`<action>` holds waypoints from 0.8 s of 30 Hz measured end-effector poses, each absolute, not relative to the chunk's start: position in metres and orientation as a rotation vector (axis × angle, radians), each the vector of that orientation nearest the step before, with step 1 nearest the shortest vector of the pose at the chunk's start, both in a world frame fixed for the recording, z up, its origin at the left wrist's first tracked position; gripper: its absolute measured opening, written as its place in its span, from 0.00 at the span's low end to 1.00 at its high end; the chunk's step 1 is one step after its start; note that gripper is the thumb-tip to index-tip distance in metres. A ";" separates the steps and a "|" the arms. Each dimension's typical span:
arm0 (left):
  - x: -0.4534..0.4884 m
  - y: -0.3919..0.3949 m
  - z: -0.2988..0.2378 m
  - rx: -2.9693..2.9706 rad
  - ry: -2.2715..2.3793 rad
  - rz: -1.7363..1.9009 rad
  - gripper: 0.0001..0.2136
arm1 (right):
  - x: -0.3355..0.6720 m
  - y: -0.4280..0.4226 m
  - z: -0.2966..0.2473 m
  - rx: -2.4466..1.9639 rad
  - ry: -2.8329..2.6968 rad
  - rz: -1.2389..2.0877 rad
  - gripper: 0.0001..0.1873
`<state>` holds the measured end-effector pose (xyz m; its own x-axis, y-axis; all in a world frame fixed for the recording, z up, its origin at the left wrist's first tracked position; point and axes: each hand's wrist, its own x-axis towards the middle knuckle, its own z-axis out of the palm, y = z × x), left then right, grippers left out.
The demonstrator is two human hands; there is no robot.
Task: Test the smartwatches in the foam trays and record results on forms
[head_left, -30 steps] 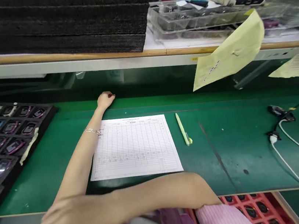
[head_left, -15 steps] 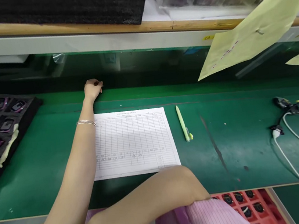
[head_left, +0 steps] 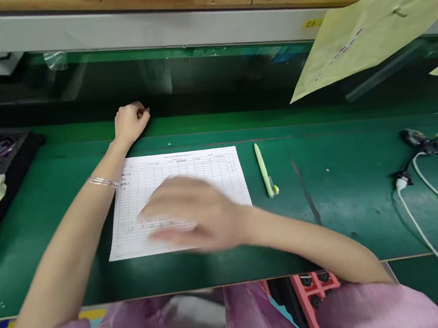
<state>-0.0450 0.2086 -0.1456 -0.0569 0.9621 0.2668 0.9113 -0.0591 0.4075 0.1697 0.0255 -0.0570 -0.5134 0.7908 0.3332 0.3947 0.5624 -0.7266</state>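
Note:
A white printed form (head_left: 138,246) with a table grid and handwritten entries lies on the green bench mat. My right hand (head_left: 199,213) is over the form, blurred by motion, its fingers stretched to the left and the thumb apart; I see nothing in it. Beyond the form's top left corner rests my left hand (head_left: 132,123), fingers curled in a loose fist with no object showing. Silver bangles (head_left: 102,181) circle the left wrist. To the right of the form is a light green pen (head_left: 262,168), touched by neither hand.
At the left sits a black foam tray (head_left: 17,154) with purple-framed devices. White cables (head_left: 420,236) and black connectors lie on the right. Yellowish paper sheets (head_left: 363,29) hang from the shelf (head_left: 224,27). A red tray (head_left: 305,296) with round parts is below the bench edge.
My right arm, bent across to the left with its hand out of view before, has swung back so the hand is over the form. The left hand stays near the form's far edge, still curled.

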 end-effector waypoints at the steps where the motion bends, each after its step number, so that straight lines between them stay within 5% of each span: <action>1: -0.038 0.197 -0.141 2.182 2.012 0.752 0.12 | 0.194 0.039 -0.061 -0.898 -2.230 0.642 0.17; 5: 0.006 0.125 -0.123 2.397 1.688 0.719 0.10 | 0.282 0.072 -0.092 -1.595 -2.265 0.027 0.22; 8: 0.046 0.054 -0.115 2.807 0.974 0.515 0.10 | 0.317 0.070 -0.115 -1.898 -2.356 -0.018 0.27; 12: 0.088 -0.020 -0.116 2.981 0.500 0.382 0.12 | 0.332 0.061 -0.115 -1.754 -2.313 0.531 0.28; 16: 0.108 -0.048 -0.123 3.051 0.513 0.252 0.22 | 0.341 0.057 -0.087 -1.338 -1.731 1.289 0.23; 20: 0.115 -0.054 -0.126 3.074 0.660 0.178 0.34 | 0.340 0.046 -0.073 -1.084 -1.379 1.431 0.23; 24: 0.116 -0.053 -0.124 3.062 0.691 0.139 0.39 | 0.321 0.029 -0.087 -1.109 -1.302 1.475 0.08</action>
<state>0.1161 -0.0529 -0.1243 0.8993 0.4288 0.0862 0.4289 -0.9032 0.0184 0.3206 0.0292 -0.0867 -0.2403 0.9675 -0.0789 -0.0415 -0.0914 -0.9949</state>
